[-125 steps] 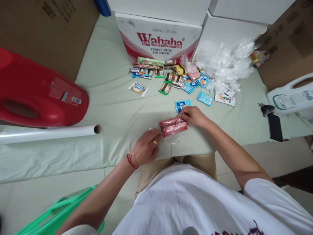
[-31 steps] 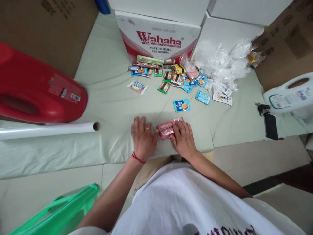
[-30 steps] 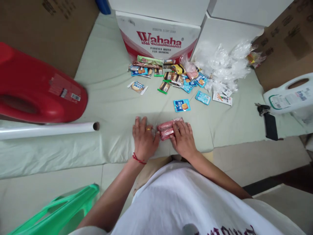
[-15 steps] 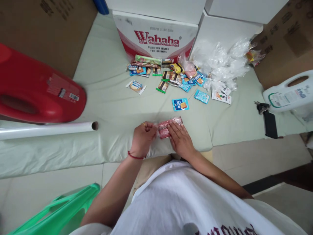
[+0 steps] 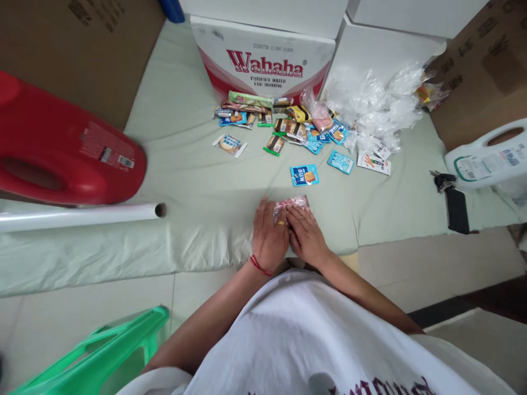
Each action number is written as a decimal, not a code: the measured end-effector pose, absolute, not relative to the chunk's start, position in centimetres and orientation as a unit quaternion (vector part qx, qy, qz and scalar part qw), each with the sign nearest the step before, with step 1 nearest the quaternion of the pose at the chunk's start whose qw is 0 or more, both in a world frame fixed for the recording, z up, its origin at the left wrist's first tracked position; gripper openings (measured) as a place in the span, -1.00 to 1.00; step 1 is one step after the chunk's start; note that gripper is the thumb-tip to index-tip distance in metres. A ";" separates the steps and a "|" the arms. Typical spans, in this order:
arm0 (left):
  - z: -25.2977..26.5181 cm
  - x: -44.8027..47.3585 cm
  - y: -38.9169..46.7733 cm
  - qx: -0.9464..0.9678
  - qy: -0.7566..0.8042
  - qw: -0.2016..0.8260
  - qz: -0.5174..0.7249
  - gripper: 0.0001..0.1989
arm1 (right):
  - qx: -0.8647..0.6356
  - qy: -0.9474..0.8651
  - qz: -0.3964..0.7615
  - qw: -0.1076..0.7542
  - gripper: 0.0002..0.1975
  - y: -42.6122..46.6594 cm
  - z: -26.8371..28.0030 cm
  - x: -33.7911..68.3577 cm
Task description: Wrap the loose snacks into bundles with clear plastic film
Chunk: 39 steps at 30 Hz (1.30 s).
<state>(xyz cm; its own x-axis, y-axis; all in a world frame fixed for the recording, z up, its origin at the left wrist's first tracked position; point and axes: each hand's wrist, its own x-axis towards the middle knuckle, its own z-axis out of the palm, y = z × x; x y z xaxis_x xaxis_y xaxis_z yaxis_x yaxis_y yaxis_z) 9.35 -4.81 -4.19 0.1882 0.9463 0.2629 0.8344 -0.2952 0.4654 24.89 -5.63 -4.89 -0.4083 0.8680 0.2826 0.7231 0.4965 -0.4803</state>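
Flat on the cloth near the front edge lies a red packet in clear plastic wrap (image 5: 291, 202), mostly covered by my hands. My left hand (image 5: 269, 233), with a ring and a red cord bracelet, rests palm down on its left side, fingers stretched forward. Beside it my right hand (image 5: 307, 233) presses on the packet's right part with flat fingers. The two hands nearly touch. Just beyond them is a blue snack packet (image 5: 304, 175). What the packet holds cannot be made out.
Several small snack packs (image 5: 275, 145) lie in front of a Wahaha carton (image 5: 263, 60). Crumpled clear bags (image 5: 370, 104) are heaped at right. A white plastic roll (image 5: 82, 216) and a red jug (image 5: 69, 148) are at left. A phone (image 5: 457, 210) and a white jug (image 5: 489, 153) sit at right.
My left hand has moved right from the packet's left edge, where it pinched the clear wrap, and now lies flat over the packet. My right hand has barely moved.
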 end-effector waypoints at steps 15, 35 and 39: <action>-4.2 10.0 -3.8 0.844 0.496 0.114 0.168 -0.39 | -0.436 -0.848 0.159 0.255 0.10 -7.7 -3.7 24.6; -2.6 9.2 0.3 0.859 0.472 0.140 0.138 -0.46 | -0.599 -0.545 0.369 0.456 -0.78 -8.1 -2.1 31.2; -0.5 8.0 0.9 0.748 0.488 0.338 0.298 -0.42 | -0.594 -0.457 0.452 0.483 -0.71 -6.9 -2.7 30.8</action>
